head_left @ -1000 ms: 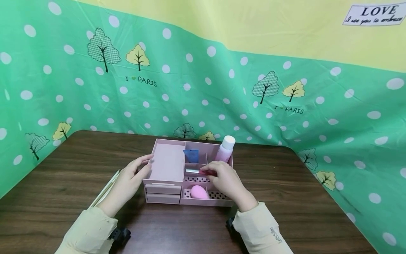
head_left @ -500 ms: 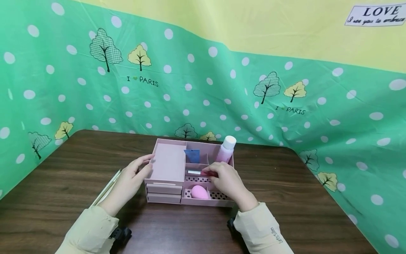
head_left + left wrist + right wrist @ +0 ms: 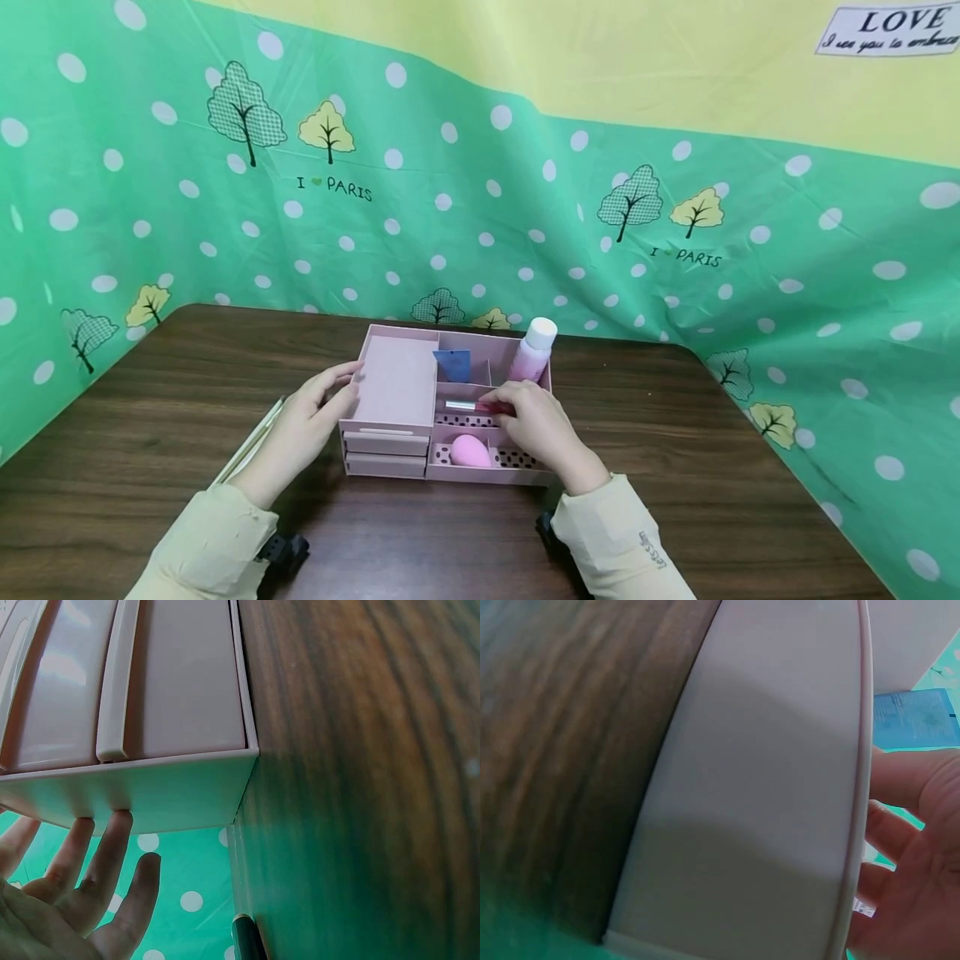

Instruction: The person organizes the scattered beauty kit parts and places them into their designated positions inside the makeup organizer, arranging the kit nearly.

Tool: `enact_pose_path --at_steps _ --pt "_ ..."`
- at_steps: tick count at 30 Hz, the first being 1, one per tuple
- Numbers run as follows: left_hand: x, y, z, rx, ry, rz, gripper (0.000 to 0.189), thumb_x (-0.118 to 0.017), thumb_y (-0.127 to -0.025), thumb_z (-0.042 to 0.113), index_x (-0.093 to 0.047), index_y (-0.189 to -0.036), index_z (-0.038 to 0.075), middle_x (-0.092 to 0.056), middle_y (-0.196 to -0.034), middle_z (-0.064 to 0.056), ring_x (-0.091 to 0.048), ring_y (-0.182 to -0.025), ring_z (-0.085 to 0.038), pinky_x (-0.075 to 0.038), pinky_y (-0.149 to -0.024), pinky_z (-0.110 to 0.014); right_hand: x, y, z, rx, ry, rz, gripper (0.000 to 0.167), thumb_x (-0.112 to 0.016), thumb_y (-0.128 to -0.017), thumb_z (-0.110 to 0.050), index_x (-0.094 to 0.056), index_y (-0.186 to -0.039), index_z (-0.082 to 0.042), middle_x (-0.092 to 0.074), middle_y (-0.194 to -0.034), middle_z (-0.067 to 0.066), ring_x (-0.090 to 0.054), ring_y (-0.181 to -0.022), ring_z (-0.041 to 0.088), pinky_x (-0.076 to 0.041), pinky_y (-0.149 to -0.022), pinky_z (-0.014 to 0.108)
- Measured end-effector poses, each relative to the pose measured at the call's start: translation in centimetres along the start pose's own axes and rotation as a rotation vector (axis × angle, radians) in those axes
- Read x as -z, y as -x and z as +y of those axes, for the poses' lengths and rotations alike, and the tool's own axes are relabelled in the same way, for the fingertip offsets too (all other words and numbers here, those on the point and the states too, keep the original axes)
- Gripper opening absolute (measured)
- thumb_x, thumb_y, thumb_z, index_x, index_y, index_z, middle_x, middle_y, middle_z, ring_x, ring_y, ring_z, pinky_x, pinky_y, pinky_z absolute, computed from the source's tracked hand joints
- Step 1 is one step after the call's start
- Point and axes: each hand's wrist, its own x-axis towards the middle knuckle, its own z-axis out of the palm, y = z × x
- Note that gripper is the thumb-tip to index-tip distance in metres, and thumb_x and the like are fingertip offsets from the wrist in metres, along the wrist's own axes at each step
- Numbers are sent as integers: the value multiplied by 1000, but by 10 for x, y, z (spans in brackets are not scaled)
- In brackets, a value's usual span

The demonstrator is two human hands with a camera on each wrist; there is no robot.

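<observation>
A pink desktop organizer with two small drawers at its front left stands on the table. My left hand touches its left side with straight fingers; in the left wrist view, the fingertips meet the side wall. Over the middle right compartments, my right hand pinches a slim lip gloss tube, silver at one end and red at the other, lying level. A pink makeup sponge sits in the front compartment. At the back are a blue flat packet and a pink bottle with a white cap.
Thin sticks lie on the dark wooden table, left of the organizer and partly behind my left forearm. A green and yellow patterned cloth hangs behind the table.
The lip gloss tube has shifted slightly to the right in my right hand's fingers. My left hand stays against the organizer.
</observation>
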Motion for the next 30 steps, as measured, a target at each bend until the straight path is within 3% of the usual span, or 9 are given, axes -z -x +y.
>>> enact_pose_path --at_steps 21,30 --pt "0 0 1 -6 -5 3 40 -50 -103 23 -55 -140 8 -60 -135 -19 -53 -127 -35 -41 -106 -54 2 3 2 8 -2 -19 23 -73 -83 1 -78 -101 -13 -74 -104 2 -67 -100 20 -53 -94 42" --pt "0 1 1 -6 -4 -5 40 -50 -103 23 -54 -140 7 -59 -136 -19 -54 -127 -35 -41 -106 -55 7 4 -1 -44 -68 -8 22 -73 -85 -2 -78 -101 -15 -74 -104 1 -66 -101 20 -53 -94 43"
